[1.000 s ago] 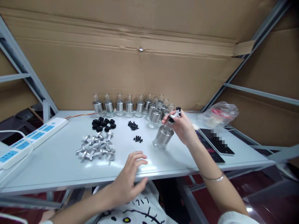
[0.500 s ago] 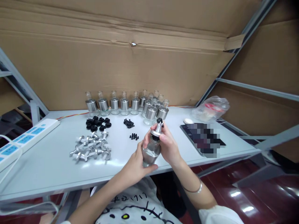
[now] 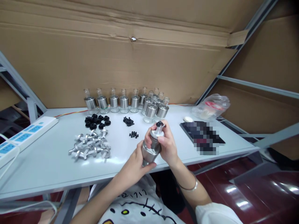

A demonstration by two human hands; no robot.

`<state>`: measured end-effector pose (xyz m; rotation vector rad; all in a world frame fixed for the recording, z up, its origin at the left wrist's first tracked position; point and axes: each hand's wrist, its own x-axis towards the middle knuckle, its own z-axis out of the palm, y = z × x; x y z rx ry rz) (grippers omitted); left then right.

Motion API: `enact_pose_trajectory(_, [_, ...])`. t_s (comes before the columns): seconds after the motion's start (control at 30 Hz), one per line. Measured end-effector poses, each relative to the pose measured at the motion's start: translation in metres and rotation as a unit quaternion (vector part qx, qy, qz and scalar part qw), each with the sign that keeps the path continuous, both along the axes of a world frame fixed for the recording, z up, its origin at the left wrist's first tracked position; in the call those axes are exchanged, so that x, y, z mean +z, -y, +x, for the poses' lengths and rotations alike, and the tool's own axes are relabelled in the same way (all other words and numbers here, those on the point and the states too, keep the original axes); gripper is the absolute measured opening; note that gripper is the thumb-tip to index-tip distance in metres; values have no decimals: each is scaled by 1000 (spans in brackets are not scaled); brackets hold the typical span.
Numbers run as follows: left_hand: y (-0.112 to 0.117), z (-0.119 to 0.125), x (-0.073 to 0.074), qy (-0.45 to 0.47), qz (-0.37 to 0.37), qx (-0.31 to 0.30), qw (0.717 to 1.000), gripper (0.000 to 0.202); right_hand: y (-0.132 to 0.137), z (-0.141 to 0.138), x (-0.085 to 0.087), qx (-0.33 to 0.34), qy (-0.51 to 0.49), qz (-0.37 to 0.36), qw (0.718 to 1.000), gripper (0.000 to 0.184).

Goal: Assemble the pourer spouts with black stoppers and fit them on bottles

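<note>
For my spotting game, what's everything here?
Held bottle: one, clear-silver, front
Fitted top: one, silver-black, held bottle
Standing bottles: about eleven, clear-silver, back
Metal tops: many, silver, left
Stoppers: many, black, left
Thin pieces: several, black, middle
Tiny caps: about ten, black, middle
Power strip: one, white, left
Plastic bag: one, clear, right
Oval object: one, white, right
Flat devices: unclear, dark, right
Cardboard: sheets, brown, behind
Table: one, grey, underneath
Left fingers: one hand, bottle
Right fingers: one hand, fitted top
</note>
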<state>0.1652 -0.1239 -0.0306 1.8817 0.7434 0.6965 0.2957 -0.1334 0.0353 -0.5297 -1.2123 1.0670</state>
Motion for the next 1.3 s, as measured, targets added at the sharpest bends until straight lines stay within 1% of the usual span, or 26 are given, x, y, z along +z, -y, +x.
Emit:
enact_pose_trajectory(0.17, [1, -1, -1, 8, -1, -10, 1000, 71, 0, -1, -3, -17, 12, 9, 1000, 26])
enact_pose_trajectory(0.3, [1, -1, -2, 10, 12, -10, 1000, 75, -1, 0, -5, -46, 40, 7, 998, 33])
enact_pose_trajectory(0.43, [2, 0, -2, -1, 31, -7, 1000, 79, 1, 2, -9, -66, 71, 18, 995, 33])
enact_pose_trajectory(0.57, [2, 0, -3, -32, 65, -16, 997, 91, 1, 7, -7, -94, 43, 21, 994, 30])
enact_pose_trajectory(0.7, [1, 1, -5, -57, 96, -20, 994, 86, -1, 12, -4, -129, 21, 18, 991, 29])
enact_pose_trajectory(0.8, [1, 0, -5, -60, 98, -20, 993, 89, -1, 11, -4, -144, 17, 20, 989, 29])
enact_pose_trajectory(0.9, [2, 0, -3, -44, 82, -12, 996, 92, 3, 5, -7, -132, 34, 24, 990, 28])
enact_pose_trajectory(1.03, [2, 0, 0, -34, 56, -14, 998, 78, 3, -1, -7, -97, 47, 16, 994, 31])
enact_pose_trajectory(1.1, [2, 0, 1, -27, 46, -16, 998, 76, 1, 0, -7, -78, 55, 7, 995, 35])
enact_pose_trajectory(1.2, [1, 0, 1, -22, 23, -14, 999, 81, -3, 4, -8, -51, 72, 10, 996, 40])
enact_pose_trajectory(1.3, [0, 0, 0, -33, 14, -13, 999, 85, -4, 4, -10, -30, 72, 13, 997, 38])
